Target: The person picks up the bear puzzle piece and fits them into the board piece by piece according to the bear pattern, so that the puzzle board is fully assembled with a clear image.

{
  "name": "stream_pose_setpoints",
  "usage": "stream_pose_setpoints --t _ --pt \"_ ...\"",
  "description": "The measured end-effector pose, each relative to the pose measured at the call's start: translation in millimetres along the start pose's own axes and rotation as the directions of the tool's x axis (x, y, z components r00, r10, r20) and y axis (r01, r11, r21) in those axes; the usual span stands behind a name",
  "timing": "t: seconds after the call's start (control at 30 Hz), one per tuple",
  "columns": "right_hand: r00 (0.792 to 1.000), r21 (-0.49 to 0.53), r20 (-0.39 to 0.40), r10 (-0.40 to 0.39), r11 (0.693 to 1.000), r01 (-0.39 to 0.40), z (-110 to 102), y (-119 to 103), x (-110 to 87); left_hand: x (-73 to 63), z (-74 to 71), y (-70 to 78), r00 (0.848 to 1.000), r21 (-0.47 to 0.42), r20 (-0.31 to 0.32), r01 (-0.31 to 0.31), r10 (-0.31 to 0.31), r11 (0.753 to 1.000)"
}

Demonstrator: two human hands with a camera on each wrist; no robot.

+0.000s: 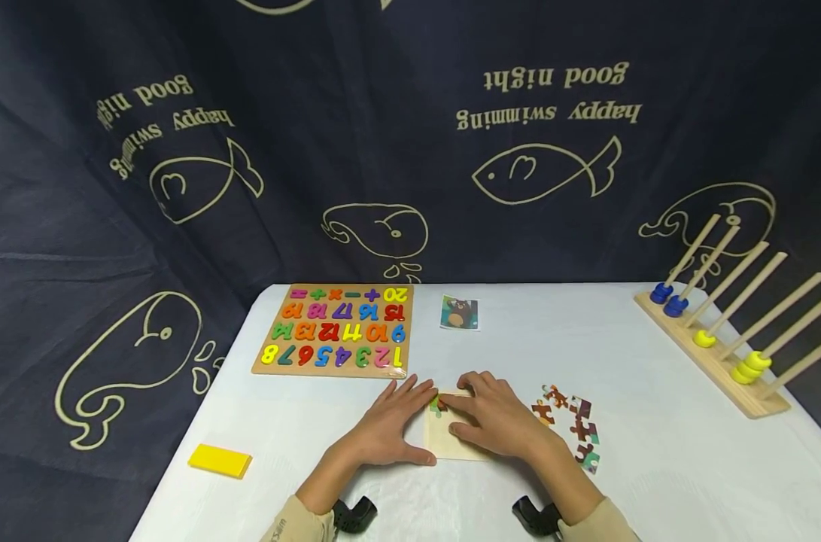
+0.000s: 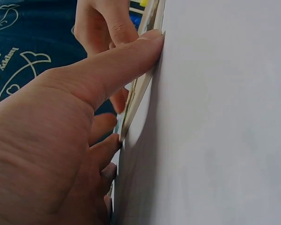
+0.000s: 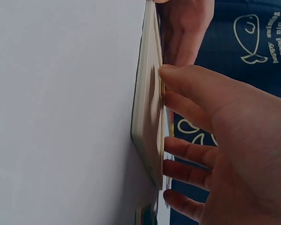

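A pale wooden puzzle tray (image 1: 451, 446) lies flat on the white table between the two hands. In its far left corner sits a small green and brown jigsaw piece (image 1: 438, 407). My left hand (image 1: 383, 433) rests along the tray's left side with fingers extended, its thumb (image 2: 147, 44) against the near edge. Over the tray is my right hand (image 1: 501, 421); its index fingertip touches the corner piece, and its thumb (image 3: 178, 77) is low over the surface. Several loose jigsaw pieces (image 1: 582, 430) lie to the right, partly behind the right hand.
A number board (image 1: 332, 331) stands behind on the left, near a bear picture card (image 1: 460, 312). At the right edge is a wooden peg abacus (image 1: 715, 354) with upright rods. A yellow block (image 1: 220, 461) lies at the front left.
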State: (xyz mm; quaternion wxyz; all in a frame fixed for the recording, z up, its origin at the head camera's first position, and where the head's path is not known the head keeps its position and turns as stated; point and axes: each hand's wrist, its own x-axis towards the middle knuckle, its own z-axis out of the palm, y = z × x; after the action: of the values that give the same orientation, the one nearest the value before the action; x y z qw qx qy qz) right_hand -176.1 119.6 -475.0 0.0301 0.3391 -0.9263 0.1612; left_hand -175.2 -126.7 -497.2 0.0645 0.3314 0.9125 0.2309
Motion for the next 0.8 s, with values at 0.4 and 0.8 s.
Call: stream_pose_setpoints --t 0.4,0.8 --pt "0.984 0.153 -0.065 0.166 0.976 -0.154 -31 37 -29.5 -0.8 1.5 2.1 0.999 0.002 0.018 -0.027 0.027 1.000" --pt "0.962 0.131 -0.017 0.273 0.954 -0.269 -59 93 -67.8 3.6 -2.4 2.0 0.999 0.013 0.022 -0.035 0.034 0.999"
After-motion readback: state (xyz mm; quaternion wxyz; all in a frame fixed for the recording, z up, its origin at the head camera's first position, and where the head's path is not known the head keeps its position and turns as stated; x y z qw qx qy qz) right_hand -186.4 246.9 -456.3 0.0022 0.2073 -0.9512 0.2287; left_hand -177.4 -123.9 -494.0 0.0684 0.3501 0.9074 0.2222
